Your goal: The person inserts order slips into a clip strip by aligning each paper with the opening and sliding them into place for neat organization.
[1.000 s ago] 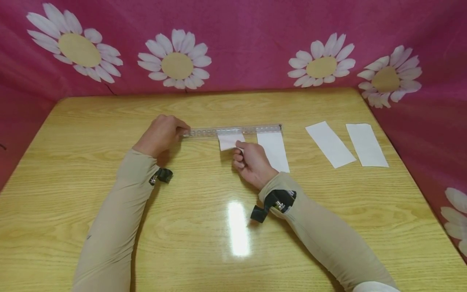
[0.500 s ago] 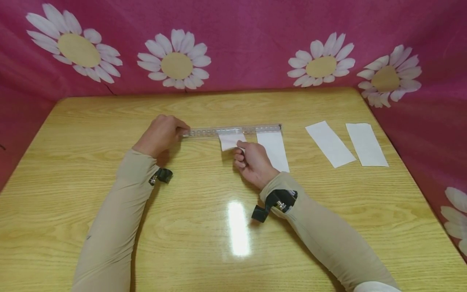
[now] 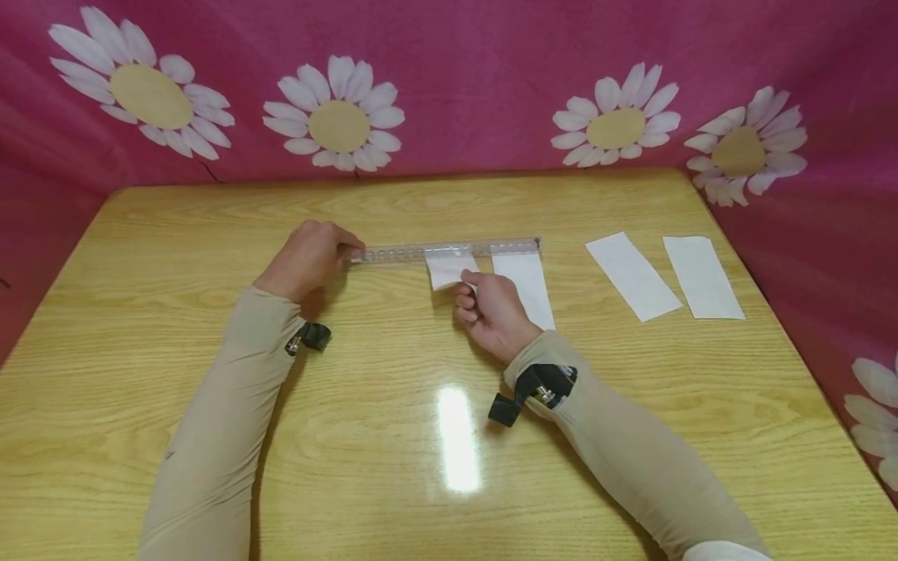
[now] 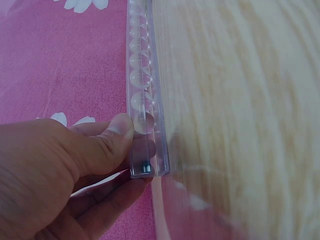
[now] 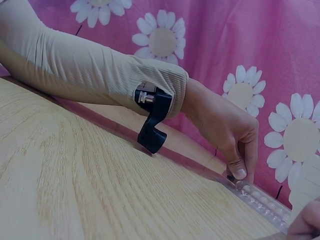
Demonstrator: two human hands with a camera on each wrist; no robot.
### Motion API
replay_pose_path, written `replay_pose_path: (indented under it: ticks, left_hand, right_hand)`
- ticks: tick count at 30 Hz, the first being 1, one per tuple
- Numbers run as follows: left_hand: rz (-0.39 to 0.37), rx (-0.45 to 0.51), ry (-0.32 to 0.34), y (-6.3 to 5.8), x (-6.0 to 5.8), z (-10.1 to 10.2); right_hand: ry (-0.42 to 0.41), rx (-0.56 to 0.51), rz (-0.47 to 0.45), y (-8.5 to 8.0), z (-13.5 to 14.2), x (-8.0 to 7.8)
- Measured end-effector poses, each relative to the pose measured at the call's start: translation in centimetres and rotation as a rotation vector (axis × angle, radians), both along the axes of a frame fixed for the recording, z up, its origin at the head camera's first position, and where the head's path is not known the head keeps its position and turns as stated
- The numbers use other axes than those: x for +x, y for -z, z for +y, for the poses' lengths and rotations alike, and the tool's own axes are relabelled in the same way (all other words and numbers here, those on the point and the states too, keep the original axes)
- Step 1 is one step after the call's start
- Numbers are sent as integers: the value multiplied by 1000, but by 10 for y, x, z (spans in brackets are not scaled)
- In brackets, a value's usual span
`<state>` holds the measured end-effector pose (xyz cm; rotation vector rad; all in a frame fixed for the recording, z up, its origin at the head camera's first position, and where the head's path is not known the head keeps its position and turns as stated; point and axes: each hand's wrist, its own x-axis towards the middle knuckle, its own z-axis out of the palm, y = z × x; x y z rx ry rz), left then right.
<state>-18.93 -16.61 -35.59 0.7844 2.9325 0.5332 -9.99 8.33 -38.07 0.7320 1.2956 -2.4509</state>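
A long clear plastic strip (image 3: 393,254) with a row of round bumps lies across the table. My left hand (image 3: 309,257) pinches its left end; in the left wrist view the thumb (image 4: 121,125) presses on one face, the other fingers behind. My right hand (image 3: 494,315) pinches the near end of a white paper slip (image 3: 449,269), which bends up from the table. The slip's far edge overlaps the strip. Another white paper slip (image 3: 528,288) lies to its right, its top at the strip too. In the right wrist view only a corner of the right hand (image 5: 307,222) shows.
Two more white paper slips (image 3: 634,276) (image 3: 703,277) lie apart on the right of the wooden table (image 3: 365,444). A pink cloth (image 3: 477,86) with daisies hangs behind the far edge. Black camera mounts (image 3: 536,389) jut from both wrists.
My right hand has slid the pinched paper slip a little to the right along the strip, closer to the slip beside it. The left hand and the strip have stayed in place.
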Motion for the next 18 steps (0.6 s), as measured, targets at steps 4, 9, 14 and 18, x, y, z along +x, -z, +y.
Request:
replay_pose_path:
  ticks: [4, 9, 14, 18]
  left_hand:
    - [2, -1, -3, 0, 0, 0]
    - [-6, 3, -11, 0, 0, -1]
    - [-21, -2, -18, -1, 0, 0]
    - [-4, -4, -9, -1, 0, 0]
  right_hand:
    - [2, 8, 1, 0, 2, 1]
    - [8, 7, 9, 0, 3, 1]
    - [9, 5, 11, 0, 4, 2]
    - [5, -8, 10, -2, 7, 3]
